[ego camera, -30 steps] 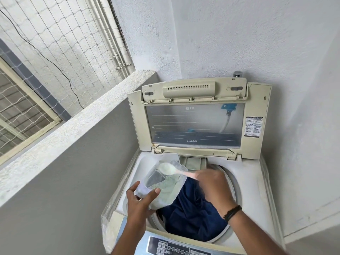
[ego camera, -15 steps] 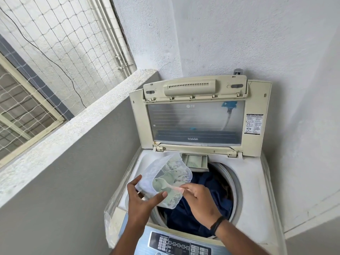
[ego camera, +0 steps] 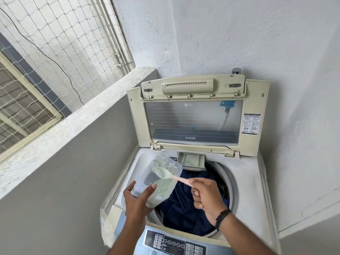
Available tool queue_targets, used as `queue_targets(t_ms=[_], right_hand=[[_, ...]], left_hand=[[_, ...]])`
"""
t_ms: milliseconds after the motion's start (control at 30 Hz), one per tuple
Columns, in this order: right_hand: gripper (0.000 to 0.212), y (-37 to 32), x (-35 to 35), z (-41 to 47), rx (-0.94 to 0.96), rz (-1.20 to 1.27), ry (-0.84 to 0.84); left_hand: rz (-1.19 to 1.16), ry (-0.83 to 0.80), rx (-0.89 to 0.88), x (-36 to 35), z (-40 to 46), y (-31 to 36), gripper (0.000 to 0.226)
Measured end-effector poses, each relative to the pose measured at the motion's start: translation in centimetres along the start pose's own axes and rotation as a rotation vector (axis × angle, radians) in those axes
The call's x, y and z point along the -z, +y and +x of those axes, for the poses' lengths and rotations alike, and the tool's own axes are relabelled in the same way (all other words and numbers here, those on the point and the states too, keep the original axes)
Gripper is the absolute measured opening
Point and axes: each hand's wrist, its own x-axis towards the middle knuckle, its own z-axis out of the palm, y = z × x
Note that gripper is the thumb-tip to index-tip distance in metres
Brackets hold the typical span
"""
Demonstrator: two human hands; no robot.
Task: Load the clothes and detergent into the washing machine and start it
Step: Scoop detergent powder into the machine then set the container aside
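A top-loading washing machine [ego camera: 244, 173] stands with its lid [ego camera: 193, 122] raised against the wall. Dark blue clothes [ego camera: 185, 208] fill the drum. My left hand [ego camera: 137, 199] grips a clear plastic container [ego camera: 160, 179] of pale green detergent powder, tilted over the drum's left rim. My right hand [ego camera: 206, 196] pinches the pink handle of a small spoon [ego camera: 176, 178], whose bowl, heaped with powder, sits at the container's mouth. The detergent drawer [ego camera: 191, 160] is pulled out at the back of the opening, with powder in it.
The control panel [ego camera: 173, 243] runs along the machine's front edge below my wrists. A low grey parapet wall [ego camera: 73, 129] with netting above it closes the left side. White walls stand behind and to the right. A plastic cover hangs at the machine's left corner [ego camera: 108, 223].
The spoon dipped into the container and now comes up loaded at its mouth. My right hand drew back to the right. The container has tilted up slightly.
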Motion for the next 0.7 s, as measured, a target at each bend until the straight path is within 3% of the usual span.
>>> queue_targets(t_ms=[167, 300, 467, 700], right_hand=[[0.016, -2.9, 1.6, 1.5, 0.100, 0.083, 0.029], [0.016, -3.6, 3.6, 4.2, 0.217, -0.024, 0.175], [0.022, -2.4, 5.2, 7.7, 0.373, -0.467, 0.383], [0.021, -0.1, 6.9, 9.7, 0.499, -0.973, 0.341]], left_hand=[[-0.038, 0.051, 0.083, -0.8, 1.6, 0.0, 0.107], [-0.034, 0.092, 0.114, -1.1, 2.5, -0.3, 0.104], [-0.001, 0.093, 0.132, -1.2, 2.7, -0.7, 0.104], [0.038, 0.075, 0.150, -0.9, 2.8, -1.2, 0.114]])
